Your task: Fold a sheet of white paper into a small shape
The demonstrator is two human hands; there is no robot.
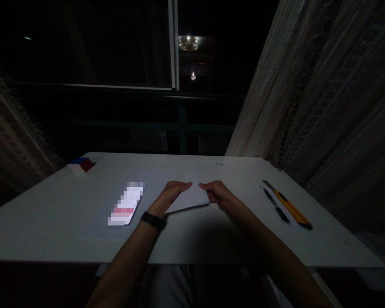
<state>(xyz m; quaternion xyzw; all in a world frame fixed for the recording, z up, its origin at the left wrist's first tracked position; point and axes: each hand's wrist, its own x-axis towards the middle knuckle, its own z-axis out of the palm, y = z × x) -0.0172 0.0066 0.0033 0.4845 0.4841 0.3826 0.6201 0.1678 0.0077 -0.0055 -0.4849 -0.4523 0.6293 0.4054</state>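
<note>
A white sheet of paper (189, 201) is held between my two hands just above the table, its near edge casting a shadow. It looks folded or layered, though the dim light makes this hard to tell. My left hand (173, 192) grips its left side, thumb on top and fingers mostly hidden beneath; a dark watch sits on that wrist. On the right side my right hand (218, 192) pinches the paper, thumb on top and curled fingers under the edge. The two thumb tips lie close together near the far edge.
A lit phone (128, 203) rests on a pale sheet at left. Behind it stands a colored cube (80, 165). At right lie a pen (276, 206) and a yellow utility knife (290, 207). Curtains (263, 85) flank the white table (192, 248); a dark window is beyond.
</note>
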